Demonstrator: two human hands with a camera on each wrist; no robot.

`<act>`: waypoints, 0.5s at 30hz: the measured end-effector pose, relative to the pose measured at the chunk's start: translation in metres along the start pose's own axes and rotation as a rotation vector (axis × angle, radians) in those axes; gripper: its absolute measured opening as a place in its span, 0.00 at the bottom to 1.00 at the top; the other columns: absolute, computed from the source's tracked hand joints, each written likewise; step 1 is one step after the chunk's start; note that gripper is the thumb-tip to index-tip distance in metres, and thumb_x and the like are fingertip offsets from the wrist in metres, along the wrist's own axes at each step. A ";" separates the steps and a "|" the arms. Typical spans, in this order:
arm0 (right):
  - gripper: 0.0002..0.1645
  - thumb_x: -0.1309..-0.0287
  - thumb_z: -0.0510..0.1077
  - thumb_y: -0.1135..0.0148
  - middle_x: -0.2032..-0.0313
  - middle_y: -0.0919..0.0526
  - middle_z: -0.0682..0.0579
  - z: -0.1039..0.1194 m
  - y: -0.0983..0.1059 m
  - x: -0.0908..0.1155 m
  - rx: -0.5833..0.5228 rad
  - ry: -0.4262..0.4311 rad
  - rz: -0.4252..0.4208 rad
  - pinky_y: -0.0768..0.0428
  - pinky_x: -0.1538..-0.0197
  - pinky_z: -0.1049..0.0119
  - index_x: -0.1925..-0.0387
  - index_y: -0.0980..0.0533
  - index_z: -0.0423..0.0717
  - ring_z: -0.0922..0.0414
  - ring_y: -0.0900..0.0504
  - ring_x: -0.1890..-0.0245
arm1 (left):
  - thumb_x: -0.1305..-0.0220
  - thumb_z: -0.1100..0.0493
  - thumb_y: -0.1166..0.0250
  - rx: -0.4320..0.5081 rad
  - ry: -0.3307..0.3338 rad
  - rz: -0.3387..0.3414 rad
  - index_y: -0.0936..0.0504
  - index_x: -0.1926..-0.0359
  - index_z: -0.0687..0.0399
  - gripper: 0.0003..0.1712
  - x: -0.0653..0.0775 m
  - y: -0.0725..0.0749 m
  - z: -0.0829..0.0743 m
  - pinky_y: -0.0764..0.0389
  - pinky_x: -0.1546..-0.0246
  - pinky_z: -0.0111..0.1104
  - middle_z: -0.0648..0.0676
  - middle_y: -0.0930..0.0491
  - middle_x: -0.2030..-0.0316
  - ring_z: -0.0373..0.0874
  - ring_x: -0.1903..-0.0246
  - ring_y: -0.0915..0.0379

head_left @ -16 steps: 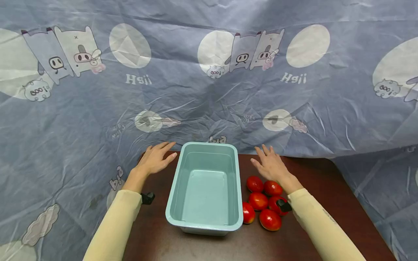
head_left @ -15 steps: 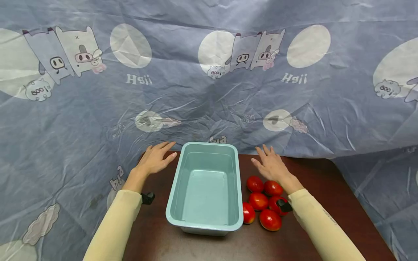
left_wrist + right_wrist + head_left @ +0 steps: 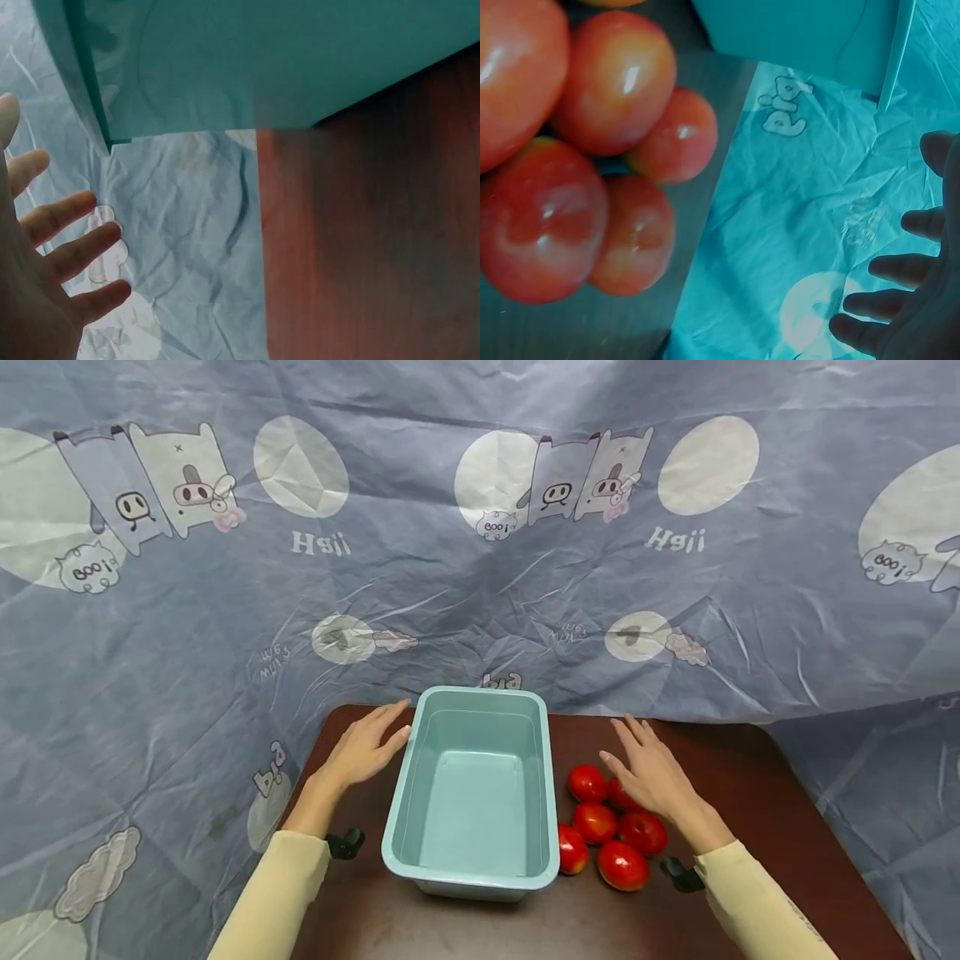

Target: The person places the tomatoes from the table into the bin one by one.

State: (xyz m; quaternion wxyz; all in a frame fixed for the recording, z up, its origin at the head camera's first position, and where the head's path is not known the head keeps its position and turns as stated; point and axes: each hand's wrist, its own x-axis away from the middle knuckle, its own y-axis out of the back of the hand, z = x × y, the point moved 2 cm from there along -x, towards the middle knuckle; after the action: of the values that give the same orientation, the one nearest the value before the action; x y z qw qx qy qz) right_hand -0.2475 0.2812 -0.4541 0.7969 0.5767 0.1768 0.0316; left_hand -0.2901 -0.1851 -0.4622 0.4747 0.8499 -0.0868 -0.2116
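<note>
A pale blue-green rectangular tub [image 3: 480, 814] stands on the table with nothing inside. To its right lie several red tomatoes [image 3: 595, 822] in a loose cluster. My left hand [image 3: 363, 747] hovers beside the tub's left rim, fingers extended and holding nothing; the left wrist view shows its spread fingers [image 3: 86, 259] near the tub's outer wall [image 3: 225, 67]. Above and behind the tomatoes is my right hand [image 3: 652, 772], also with straight fingers and nothing held. It hides part of one tomato in the head view. In the right wrist view the tomatoes [image 3: 544, 217] sit apart from the right hand [image 3: 922, 285].
The dark reddish-brown table [image 3: 750, 827] extends right of the tomatoes and in front of the tub. A grey-blue patterned cloth [image 3: 480, 568] hangs behind and around the table. Each wrist carries a small black camera mount [image 3: 345, 843].
Both hands have drawn back slightly toward the body. The right hand has also shifted right, and the left hand a little to the right. Tub and tomatoes have stayed put.
</note>
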 end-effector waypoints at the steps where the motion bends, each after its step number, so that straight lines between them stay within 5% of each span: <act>1: 0.41 0.33 0.59 0.48 0.30 0.41 0.29 -0.002 -0.001 0.003 -0.004 -0.004 -0.012 0.40 0.34 0.35 0.30 0.40 0.36 0.30 0.42 0.32 | 0.29 0.36 0.53 0.021 0.009 0.001 0.41 0.26 0.37 0.34 0.003 -0.001 0.000 0.33 0.39 0.57 0.55 0.33 0.32 0.57 0.34 0.35; 4: 0.39 0.35 0.55 0.44 0.33 0.36 0.31 -0.006 -0.002 0.010 -0.009 0.003 -0.056 0.35 0.37 0.38 0.32 0.37 0.36 0.34 0.35 0.35 | 0.29 0.36 0.53 0.061 0.031 -0.007 0.42 0.26 0.34 0.33 0.010 -0.004 0.002 0.29 0.43 0.56 0.53 0.29 0.35 0.54 0.37 0.30; 9: 0.35 0.38 0.51 0.40 0.38 0.28 0.35 -0.007 -0.005 0.024 -0.005 0.033 -0.127 0.26 0.45 0.40 0.35 0.33 0.38 0.38 0.25 0.43 | 0.28 0.41 0.51 0.155 0.017 -0.033 0.42 0.27 0.33 0.31 0.020 -0.009 0.005 0.21 0.57 0.46 0.51 0.16 0.52 0.46 0.56 0.18; 15: 0.31 0.39 0.50 0.38 0.44 0.22 0.36 -0.007 -0.010 0.041 -0.027 0.009 -0.166 0.24 0.49 0.40 0.38 0.30 0.40 0.38 0.20 0.49 | 0.28 0.46 0.48 0.283 -0.008 -0.042 0.41 0.28 0.30 0.29 0.033 -0.013 0.005 0.22 0.64 0.34 0.46 0.17 0.60 0.40 0.65 0.19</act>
State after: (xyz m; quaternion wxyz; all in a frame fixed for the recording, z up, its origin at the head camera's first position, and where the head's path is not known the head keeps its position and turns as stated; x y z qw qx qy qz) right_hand -0.2131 0.2945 -0.4749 0.8037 0.5492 0.2272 -0.0293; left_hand -0.2634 -0.1932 -0.4844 0.3453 0.9092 -0.0999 -0.2103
